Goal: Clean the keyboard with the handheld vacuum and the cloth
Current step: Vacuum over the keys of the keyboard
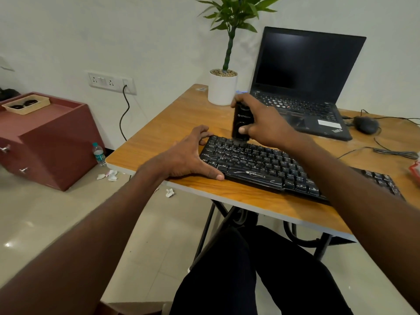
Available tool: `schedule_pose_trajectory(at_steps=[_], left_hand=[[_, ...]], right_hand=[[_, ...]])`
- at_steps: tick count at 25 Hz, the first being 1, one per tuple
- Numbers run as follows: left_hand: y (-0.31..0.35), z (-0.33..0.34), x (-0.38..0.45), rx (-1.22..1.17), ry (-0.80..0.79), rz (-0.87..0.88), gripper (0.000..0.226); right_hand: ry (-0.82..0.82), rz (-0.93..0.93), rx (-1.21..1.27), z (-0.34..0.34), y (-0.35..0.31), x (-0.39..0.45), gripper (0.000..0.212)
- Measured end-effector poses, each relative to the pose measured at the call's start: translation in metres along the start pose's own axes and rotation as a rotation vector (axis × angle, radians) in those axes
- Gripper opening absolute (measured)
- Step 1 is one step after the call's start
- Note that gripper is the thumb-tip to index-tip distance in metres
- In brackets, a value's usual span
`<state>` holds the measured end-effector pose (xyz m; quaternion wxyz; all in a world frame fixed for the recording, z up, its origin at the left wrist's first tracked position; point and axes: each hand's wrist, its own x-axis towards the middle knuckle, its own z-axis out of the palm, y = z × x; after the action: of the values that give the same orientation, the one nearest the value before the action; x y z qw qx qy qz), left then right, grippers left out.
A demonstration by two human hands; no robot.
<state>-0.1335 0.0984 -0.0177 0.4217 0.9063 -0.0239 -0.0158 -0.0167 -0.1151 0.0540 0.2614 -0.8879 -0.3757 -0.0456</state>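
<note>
The right hand [261,123] has its grip wrapped round the vacuum [241,123], a short black stick held nearly upright with its nozzle down on the upper left rows of the keyboard [272,169]; whether the tip touches the keys or hangs just above them is blurred. The keyboard lies on the table [163,133] with its long axis running from the near left corner away to the right, so nearly all the unswept keys lie to the right of the nozzle, under and beyond the right forearm. That makes the next stroke, by my reading, a pull along the rows toward the right, and the right hand is the one placed for it. The left hand [188,155] braces the keyboard's left end, thumb pressed along the front edge and fingers curled over the far corner, clamped on the frame to keep it from sliding. The keyboard is black with white legends, a glossy wrist strip with a printed brand name, and pale specks or streaks among the keys. No cloth is visible. A laptop [304,87] stands open behind.
</note>
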Motion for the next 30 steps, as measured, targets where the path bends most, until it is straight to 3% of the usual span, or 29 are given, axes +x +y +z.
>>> schedule_pose_trajectory(at_steps=[4, 20, 24, 30], left_hand=[[-0.001, 0.001, 0.001, -0.003, 0.004, -0.001, 0.155], [0.000, 0.000, 0.001, -0.005, 0.010, -0.007, 0.157], [0.000, 0.001, 0.001, 0.000, 0.013, -0.004, 0.156], [0.001, 0.000, 0.000, 0.003, 0.004, -0.009, 0.159]], right_hand=[[0.077, 0.020, 0.012, 0.000, 0.003, -0.005, 0.066], [0.109, -0.062, -0.038, 0.025, -0.021, 0.006, 0.064], [0.133, -0.073, 0.139, 0.037, -0.029, 0.009, 0.064], [-0.008, 0.003, -0.121, 0.012, -0.035, 0.032, 0.057]])
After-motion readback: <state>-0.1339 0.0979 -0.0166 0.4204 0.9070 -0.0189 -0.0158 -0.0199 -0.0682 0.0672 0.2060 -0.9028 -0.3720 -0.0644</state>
